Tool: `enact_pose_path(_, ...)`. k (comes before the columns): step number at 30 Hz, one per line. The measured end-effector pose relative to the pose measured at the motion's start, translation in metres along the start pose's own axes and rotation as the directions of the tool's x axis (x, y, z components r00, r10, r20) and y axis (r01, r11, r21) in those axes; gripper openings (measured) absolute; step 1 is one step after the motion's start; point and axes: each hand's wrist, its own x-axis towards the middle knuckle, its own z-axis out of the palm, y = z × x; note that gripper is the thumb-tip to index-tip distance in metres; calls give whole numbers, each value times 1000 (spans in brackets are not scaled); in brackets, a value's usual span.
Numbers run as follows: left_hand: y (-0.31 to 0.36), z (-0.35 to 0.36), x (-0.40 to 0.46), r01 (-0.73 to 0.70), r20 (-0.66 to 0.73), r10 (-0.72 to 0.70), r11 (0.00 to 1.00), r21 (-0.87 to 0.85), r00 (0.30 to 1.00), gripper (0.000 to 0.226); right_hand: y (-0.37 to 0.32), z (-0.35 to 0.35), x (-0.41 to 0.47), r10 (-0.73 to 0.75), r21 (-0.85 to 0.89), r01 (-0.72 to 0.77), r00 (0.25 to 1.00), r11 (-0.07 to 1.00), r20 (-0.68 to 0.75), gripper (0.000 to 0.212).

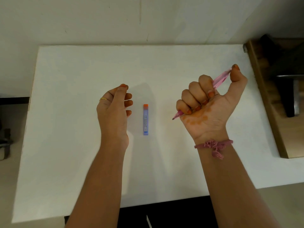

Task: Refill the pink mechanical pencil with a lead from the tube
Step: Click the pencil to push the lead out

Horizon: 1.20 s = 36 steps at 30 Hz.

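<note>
Two hands flank the lead tube (145, 119), lengthwise on the table (65, 79): empty, half-curled left hand (114, 106) nearer; right hand (207, 102) fists the pink pencil (220, 79).

The white table (65, 112) is bare nearly all over, so a hand can slide almost anywhere on it. Only the little lead tube (145, 119) lies flat in the middle. The left hand (113, 106) hangs loosely curled just beside it, with a small gap between. The right hand (207, 102), fisted round the pink pencil (219, 79), is well apart. A wooden shelf (263, 96) blocks the right edge.
</note>
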Motion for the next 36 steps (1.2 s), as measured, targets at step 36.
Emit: enact_pose_path(36,0,0,0,-7,-2,7,1000,8,1000,10,1,0,0,22,-2,-22,998,1000,53,51)
